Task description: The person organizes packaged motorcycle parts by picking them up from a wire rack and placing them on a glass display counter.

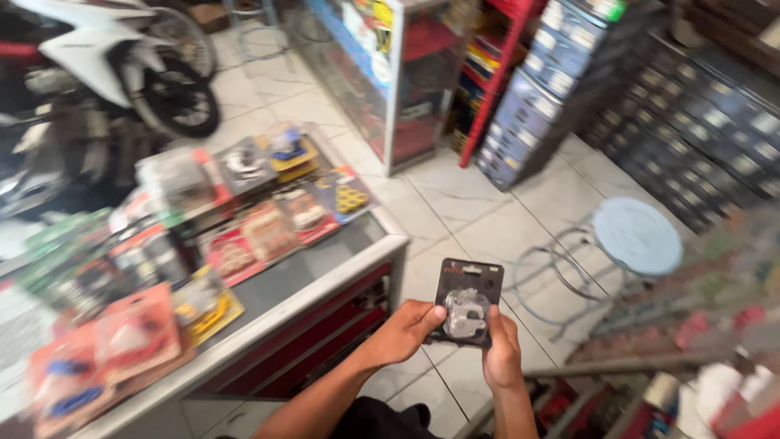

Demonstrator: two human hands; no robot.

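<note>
Both my hands hold a small black blister pack [468,299] with a grey metal part under clear plastic. My left hand [406,331] grips its lower left edge, thumb on the front. My right hand [503,354] holds the lower right corner from below. The pack is upright, face toward me, above the tiled floor and just right of the glass counter [325,268].
The counter top carries several packaged parts in red, orange and yellow cards [268,232]. A round grey stool [637,236] stands to the right. A glass display cabinet [390,73], drawer racks [699,122] and a white motorbike [106,65] lie beyond.
</note>
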